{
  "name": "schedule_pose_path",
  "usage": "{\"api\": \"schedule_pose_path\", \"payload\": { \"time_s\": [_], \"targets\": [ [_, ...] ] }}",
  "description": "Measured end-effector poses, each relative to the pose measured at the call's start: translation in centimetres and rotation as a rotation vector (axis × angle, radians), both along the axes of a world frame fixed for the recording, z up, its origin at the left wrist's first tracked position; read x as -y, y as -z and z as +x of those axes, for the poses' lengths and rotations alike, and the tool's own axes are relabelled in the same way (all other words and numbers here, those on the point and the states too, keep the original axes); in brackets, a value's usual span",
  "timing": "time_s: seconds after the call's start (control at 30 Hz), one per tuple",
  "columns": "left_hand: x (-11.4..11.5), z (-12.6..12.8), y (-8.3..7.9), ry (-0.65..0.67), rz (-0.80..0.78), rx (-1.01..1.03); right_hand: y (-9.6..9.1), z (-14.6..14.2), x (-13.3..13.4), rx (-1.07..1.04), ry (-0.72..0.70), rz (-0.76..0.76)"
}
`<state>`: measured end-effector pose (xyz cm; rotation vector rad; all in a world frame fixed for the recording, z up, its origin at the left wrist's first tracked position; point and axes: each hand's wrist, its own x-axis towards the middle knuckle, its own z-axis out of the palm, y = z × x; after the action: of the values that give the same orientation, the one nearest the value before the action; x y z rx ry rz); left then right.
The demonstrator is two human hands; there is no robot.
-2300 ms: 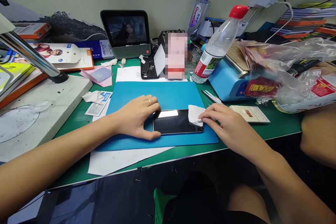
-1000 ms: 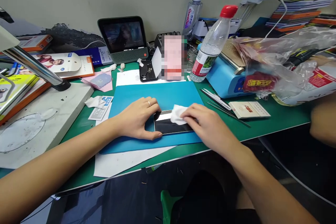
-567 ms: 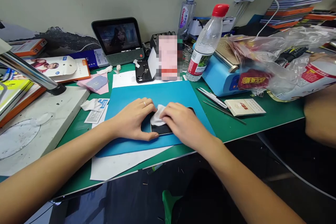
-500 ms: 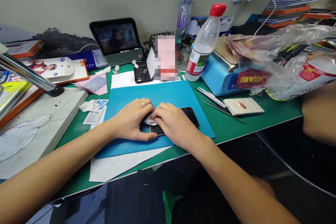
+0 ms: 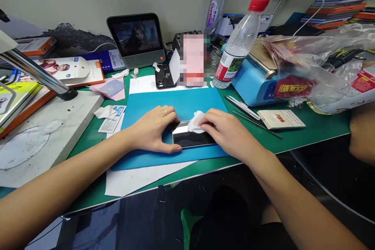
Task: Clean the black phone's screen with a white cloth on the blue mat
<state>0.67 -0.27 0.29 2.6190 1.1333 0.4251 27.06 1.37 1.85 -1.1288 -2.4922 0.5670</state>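
Note:
A black smartphone (image 5: 190,140) lies screen up on the blue mat (image 5: 146,101), its glass catching a bright reflection. My left hand (image 5: 154,129), a ring on one finger, grips the phone's left end, thumb at the near corner and fingers at the far corner. Pinched in the fingers of my right hand (image 5: 227,129) is a crumpled white wipe (image 5: 195,122), resting against the screen. My right hand hides the phone's right end. Left of the mat lie a torn wipe packet (image 5: 109,124) and a crumpled white tissue (image 5: 106,112).
Behind the mat stand a smart display (image 5: 136,37), a black phone case (image 5: 165,76) and a red-capped bottle (image 5: 234,50). Tweezers (image 5: 258,125) and a cigarette box (image 5: 281,119) lie to the right. A lamp base (image 5: 76,125) is at left; another person's arm (image 5: 361,136) shows at right.
My right hand has slid the wipe rightward along the screen, away from my left hand, uncovering the phone's left part. My left hand keeps its place at the phone's left end.

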Motion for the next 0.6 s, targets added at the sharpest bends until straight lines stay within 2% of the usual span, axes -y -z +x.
{"api": "schedule_pose_path", "payload": {
  "time_s": [0.17, 0.27, 0.4, 0.5, 0.6],
  "targets": [
    [0.2, 0.0, 0.2, 0.023, 0.021, 0.065, 0.9, -5.2, 0.1, -0.032, -0.078, -0.012],
    [0.2, -0.1, 0.3, 0.044, 0.035, 0.069, 0.9, -5.9, 0.1, -0.039, -0.093, -0.015],
    [0.2, -0.2, 0.3, 0.031, 0.030, 0.040, 0.6, -2.6, -0.4, -0.025, -0.071, 0.001],
    [0.2, -0.2, 0.1, 0.024, 0.013, 0.028, 0.3, 1.1, -0.6, -0.006, 0.012, 0.032],
    [0.1, -0.2, 0.0, 0.026, -0.001, 0.022, 0.1, 3.1, -0.4, -0.004, 0.065, 0.056]
  ]
}}
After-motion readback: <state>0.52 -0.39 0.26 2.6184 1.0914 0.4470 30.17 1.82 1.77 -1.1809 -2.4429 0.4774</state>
